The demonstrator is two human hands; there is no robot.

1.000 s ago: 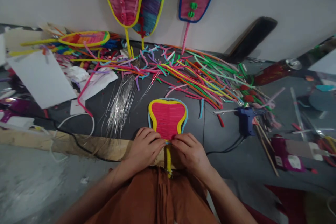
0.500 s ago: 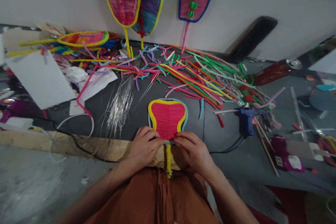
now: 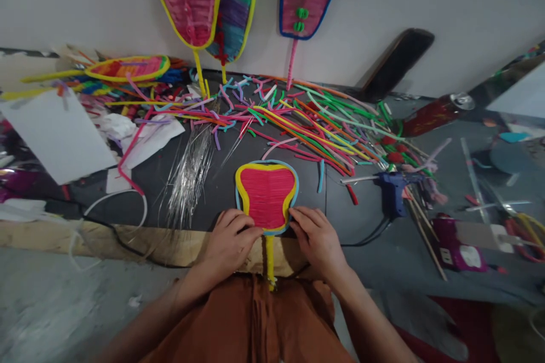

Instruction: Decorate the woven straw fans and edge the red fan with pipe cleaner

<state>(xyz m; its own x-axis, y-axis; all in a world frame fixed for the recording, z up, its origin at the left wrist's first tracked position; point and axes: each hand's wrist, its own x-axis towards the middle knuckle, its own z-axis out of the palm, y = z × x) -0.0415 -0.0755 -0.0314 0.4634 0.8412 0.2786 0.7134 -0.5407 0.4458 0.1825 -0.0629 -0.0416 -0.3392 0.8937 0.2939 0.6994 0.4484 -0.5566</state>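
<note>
A small paddle-shaped pipe-cleaner craft [image 3: 267, 195], pink inside with a yellow rim, lies on the table's near edge, its yellow stem [image 3: 270, 264] pointing at me. Around its outline runs a light blue pipe cleaner [image 3: 297, 178], close to the rim along the bottom but standing off it at the upper sides. My left hand [image 3: 232, 241] is closed at the lower left corner, fingertips over the rim and the blue strand there. At the lower right, my right hand [image 3: 319, 241] pinches the blue pipe cleaner beside the rim; its fingertips partly hide the strand.
Loose coloured pipe cleaners [image 3: 306, 130] are heaped along the wall. Silver tinsel strands [image 3: 189, 176] and white paper [image 3: 59, 136] lie left. A blue glue gun [image 3: 392, 190], a red can [image 3: 438, 115] and scissors [image 3: 528, 235] are right. Finished paddles [image 3: 185, 0] lean on the wall.
My right hand has shifted from the bottom edge near the stem outward to the craft's lower right side. The blue strand now shows along the bottom. The view has shifted slightly.
</note>
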